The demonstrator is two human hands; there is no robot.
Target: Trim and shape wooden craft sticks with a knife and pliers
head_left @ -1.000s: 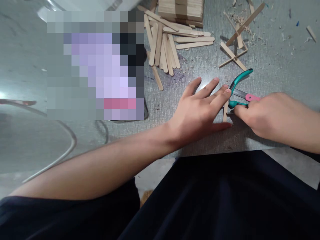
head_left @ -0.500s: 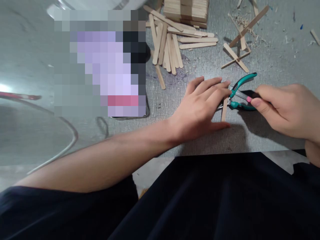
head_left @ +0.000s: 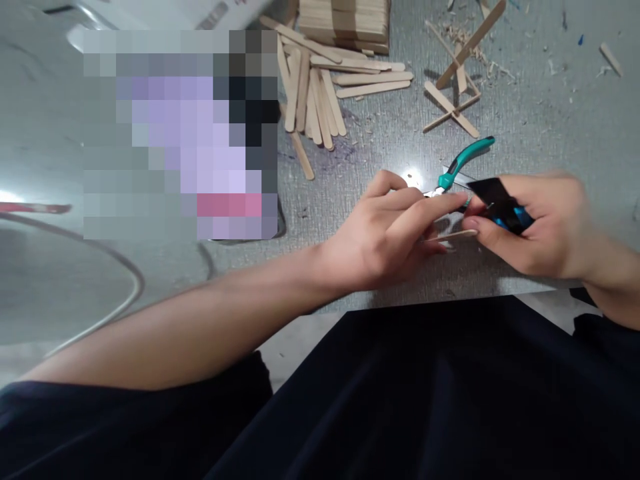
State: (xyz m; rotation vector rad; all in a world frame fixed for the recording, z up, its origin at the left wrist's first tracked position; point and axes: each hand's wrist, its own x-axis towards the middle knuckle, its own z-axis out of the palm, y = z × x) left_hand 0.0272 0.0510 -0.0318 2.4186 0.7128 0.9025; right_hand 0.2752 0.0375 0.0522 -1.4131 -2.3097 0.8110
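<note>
My left hand (head_left: pixel 390 233) is closed on a thin wooden craft stick (head_left: pixel 454 236), held nearly level between its thumb and fingers. The fingertips of my right hand (head_left: pixel 540 227) meet the stick's right end. A dark utility knife (head_left: pixel 489 193) sits in my right hand, its blade (head_left: pixel 459 176) pointing up and left; fingers hide part of its body. Teal-handled pliers (head_left: pixel 467 159) lie on the table just beyond my hands. The lower handle of the pliers is mostly covered by them.
Loose craft sticks (head_left: pixel 320 100) and a banded stack (head_left: pixel 345 27) lie at the back. Joined sticks (head_left: pixel 454 110) stand at the back right beside wood shavings (head_left: pixel 465 43). A cable (head_left: pixel 135 267) curves at the left, near a blurred-out patch (head_left: pixel 180 133).
My left hand has lifted and turned the craft stick from upright to nearly level. My right hand has come left to the stick, turning the utility knife. The whole view has shifted slightly.
</note>
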